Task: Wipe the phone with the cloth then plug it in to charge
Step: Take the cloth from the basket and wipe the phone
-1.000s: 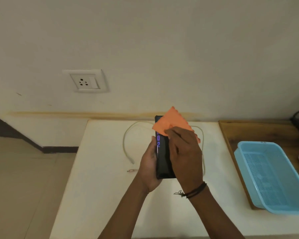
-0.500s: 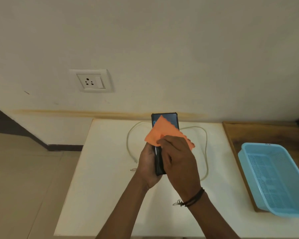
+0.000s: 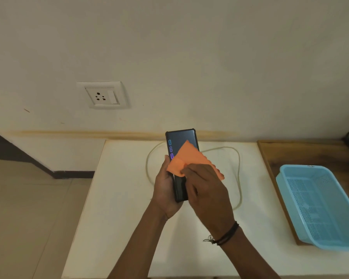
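Observation:
A black phone (image 3: pixel 179 137) with a lit screen stands upright above the white table (image 3: pixel 117 208). My left hand (image 3: pixel 163 190) grips its lower half from the left. An orange cloth (image 3: pixel 189 157) lies over the middle of the screen, and my right hand (image 3: pixel 207 190) holds it pressed against the phone. The top of the screen shows above the cloth. A pale charging cable (image 3: pixel 238 168) loops on the table behind my hands; its ends are hidden.
A white wall socket (image 3: pixel 102 95) sits on the wall at upper left. A light blue plastic basket (image 3: pixel 318 204) rests on a wooden board (image 3: pixel 302 154) to the right. The floor drops away left of the table edge.
The cloth and my right hand have slid down the phone, from the top edge to the middle, uncovering the upper screen. The phone now faces me more squarely.

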